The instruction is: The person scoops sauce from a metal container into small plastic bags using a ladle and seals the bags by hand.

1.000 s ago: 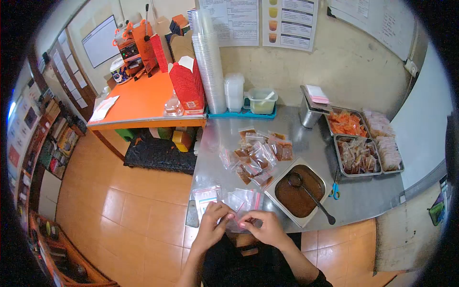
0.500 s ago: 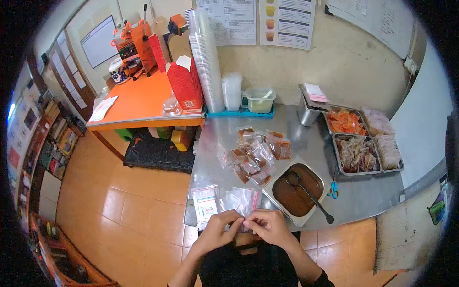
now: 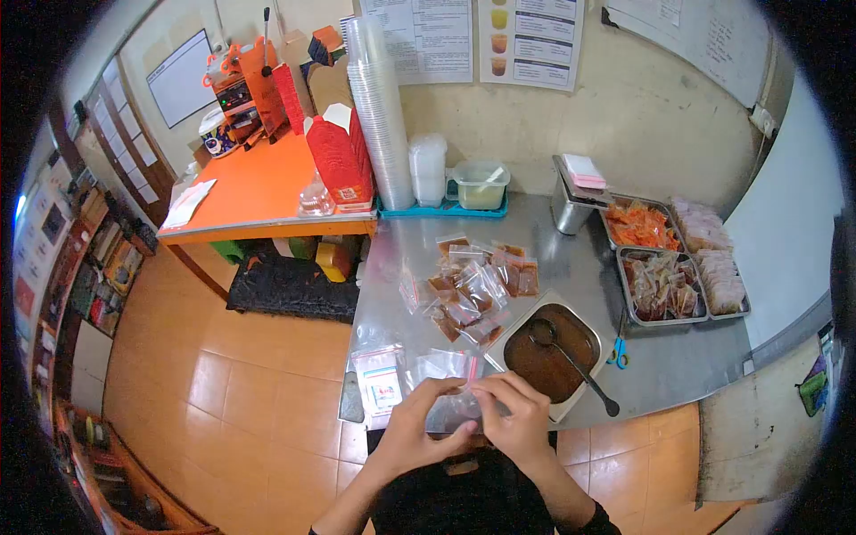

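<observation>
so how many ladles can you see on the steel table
1: the black ladle, its bowl in the brown sauce and its handle over the rim of the steel pan beside the right hand. Another could be hidden from this view.

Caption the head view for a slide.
Two hands, nearly touching, over clear plastic bags beside a steel pan of brown sauce.

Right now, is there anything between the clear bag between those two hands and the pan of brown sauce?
Only the right hand visibly stands between the clear bag and the pan, covering part of its near-left edge in this view. The ladle rests in the pan.
</observation>
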Available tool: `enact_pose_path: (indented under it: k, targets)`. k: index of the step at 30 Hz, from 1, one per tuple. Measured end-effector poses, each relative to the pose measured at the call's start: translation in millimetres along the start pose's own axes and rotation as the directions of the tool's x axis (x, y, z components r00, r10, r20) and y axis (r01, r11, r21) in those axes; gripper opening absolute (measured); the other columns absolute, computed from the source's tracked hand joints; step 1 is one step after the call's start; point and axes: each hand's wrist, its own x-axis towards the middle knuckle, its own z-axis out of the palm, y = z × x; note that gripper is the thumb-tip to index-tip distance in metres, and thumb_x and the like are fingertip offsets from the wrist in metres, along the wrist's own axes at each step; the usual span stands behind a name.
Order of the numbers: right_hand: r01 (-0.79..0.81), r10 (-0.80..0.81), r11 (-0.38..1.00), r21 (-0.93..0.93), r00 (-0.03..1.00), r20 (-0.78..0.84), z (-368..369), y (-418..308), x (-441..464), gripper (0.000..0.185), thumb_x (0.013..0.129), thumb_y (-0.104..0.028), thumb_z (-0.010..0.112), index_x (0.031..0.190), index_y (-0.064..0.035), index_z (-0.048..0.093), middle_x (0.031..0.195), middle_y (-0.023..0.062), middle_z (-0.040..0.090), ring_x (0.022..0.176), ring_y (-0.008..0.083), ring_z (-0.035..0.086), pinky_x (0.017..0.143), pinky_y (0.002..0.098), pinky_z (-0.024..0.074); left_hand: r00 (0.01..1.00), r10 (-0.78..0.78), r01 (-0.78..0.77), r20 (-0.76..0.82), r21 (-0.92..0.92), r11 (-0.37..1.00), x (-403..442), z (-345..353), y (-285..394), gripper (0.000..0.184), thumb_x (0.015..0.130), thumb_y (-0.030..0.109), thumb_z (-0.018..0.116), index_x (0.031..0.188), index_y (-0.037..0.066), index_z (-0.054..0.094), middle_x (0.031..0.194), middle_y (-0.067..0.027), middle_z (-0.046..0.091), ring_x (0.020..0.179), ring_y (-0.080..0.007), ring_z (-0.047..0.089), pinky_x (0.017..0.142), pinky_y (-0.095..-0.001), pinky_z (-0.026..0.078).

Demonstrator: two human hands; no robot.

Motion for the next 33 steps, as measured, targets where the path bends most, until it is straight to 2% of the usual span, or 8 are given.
enact_pose_path:
  k: [5, 8, 11, 16, 21, 23, 26, 33]
  targets:
    - [-0.088, 0.087, 0.996, -0.008, 0.996, -0.032, -16.4, -10.7, -3.2, 0.009, 0.081, 0.0, 0.066, 0.089, -0.0034, 0.067, 0.076, 0.0092, 0.062, 0.065, 0.0249, 0.064, 0.059, 0.0343, 0.0516, 0.988, -0.146, 0.144, -0.051, -0.036, 0.989, 3.5, -0.8, -7.0, 0.082, 0.065, 0.031, 0.09, 0.131, 0.001, 0.051, 0.115, -0.0159, 0.063, 0.11, -0.0292, 0.061, 0.096, -0.0397, 0.047]
    - [-0.1, 0.098, 0.994, -0.046, 0.994, -0.044, -13.9, -11.4, -5.9, 0.006, 0.08, 0.002, 0.067, 0.086, -0.0015, 0.066, 0.071, 0.0081, 0.059, 0.057, 0.018, 0.059, 0.053, 0.0295, 0.0466, 0.978, 0.055, 0.014, -0.2, 0.331, 0.944, 9.0, 7.7, -1.6, 0.087, 0.064, 0.033, 0.088, 0.137, 0.004, 0.049, 0.131, -0.0109, 0.058, 0.132, -0.029, 0.043, 0.11, -0.0496, 0.026]
    - [-0.074, 0.07, 0.994, -0.083, 0.996, -0.051, -7.1, -7.8, -15.1, 0.007, 0.078, 0.003, 0.07, 0.083, 0.0001, 0.066, 0.066, 0.0062, 0.056, 0.051, 0.0106, 0.054, 0.046, 0.0252, 0.0407, 0.995, 0.053, -0.018, -0.083, 0.377, 0.926, 1.6, 19.8, 14.7, 0.078, 0.067, 0.029, 0.085, 0.134, 0.006, 0.054, 0.133, -0.0094, 0.058, 0.132, -0.0277, 0.044, 0.106, -0.0475, 0.03]
    - [-0.167, 0.162, 0.985, -0.038, 0.981, -0.106, -28.7, -8.7, -10.7, 0.013, 0.078, -0.002, 0.072, 0.091, -0.0013, 0.068, 0.074, 0.0089, 0.06, 0.061, 0.0176, 0.06, 0.056, 0.0276, 0.0478, 0.955, 0.198, -0.173, -0.22, 0.129, 0.976, 6.2, 37.5, 3.2, 0.055, 0.068, 0.009, 0.085, 0.119, 0.004, 0.066, 0.109, -0.0109, 0.07, 0.072, -0.0136, 0.064, 0.053, -0.023, 0.045]
    - [-0.165, 0.009, 0.749, -0.642, 0.971, -0.239, -111.8, 25.2, -30.6, 0.029, 0.083, -0.017, 0.073, 0.107, -0.0032, 0.062, 0.093, 0.017, 0.063, 0.087, 0.0338, 0.064, 0.077, 0.0434, 0.0502, 0.969, -0.075, 0.063, -0.237, -0.056, 0.996, 6.0, 35.6, 4.8, 0.051, 0.073, 0.01, 0.084, 0.12, 0.004, 0.066, 0.111, -0.0099, 0.07, 0.065, -0.0075, 0.06, 0.05, -0.022, 0.045]
    - [-0.623, 0.549, 0.711, -0.326, 0.781, -0.297, -126.7, 44.6, -49.3, 0.03, 0.086, -0.017, 0.073, 0.107, -0.0006, 0.06, 0.088, 0.0161, 0.066, 0.079, 0.0267, 0.066, 0.068, 0.0372, 0.0518, 0.962, -0.111, 0.078, -0.251, -0.14, 0.987, 5.5, 40.5, 0.4, 0.05, 0.073, 0.01, 0.084, 0.12, 0.004, 0.065, 0.112, -0.0091, 0.069, 0.062, -0.0058, 0.058, 0.05, -0.0212, 0.045]
    - [-0.765, 0.808, 0.577, 0.286, 0.585, -0.064, -127.2, 58.4, -53.9, 0.026, 0.088, -0.017, 0.072, 0.103, 0.0021, 0.062, 0.079, 0.0131, 0.068, 0.067, 0.0184, 0.065, 0.06, 0.0293, 0.0521, 0.961, -0.222, 0.185, -0.166, -0.213, 0.959, 8.3, 45.9, -0.4, 0.052, 0.073, 0.007, 0.084, 0.12, 0.001, 0.064, 0.111, -0.0064, 0.069, 0.061, -0.0046, 0.056, 0.054, -0.0198, 0.046]
    - [-0.437, 0.694, 0.705, 0.559, 0.589, -0.415, -99.4, 73.0, -40.3, 0.019, 0.092, -0.015, 0.067, 0.096, 0.0041, 0.068, 0.073, 0.0102, 0.068, 0.061, 0.0151, 0.064, 0.058, 0.0251, 0.0527, 0.949, -0.221, 0.158, -0.226, -0.265, 0.951, 4.8, 47.3, -10.6, 0.051, 0.074, 0.0, 0.082, 0.121, 0.0, 0.062, 0.116, -0.0087, 0.065, 0.066, -0.0059, 0.057, 0.061, -0.0209, 0.048]
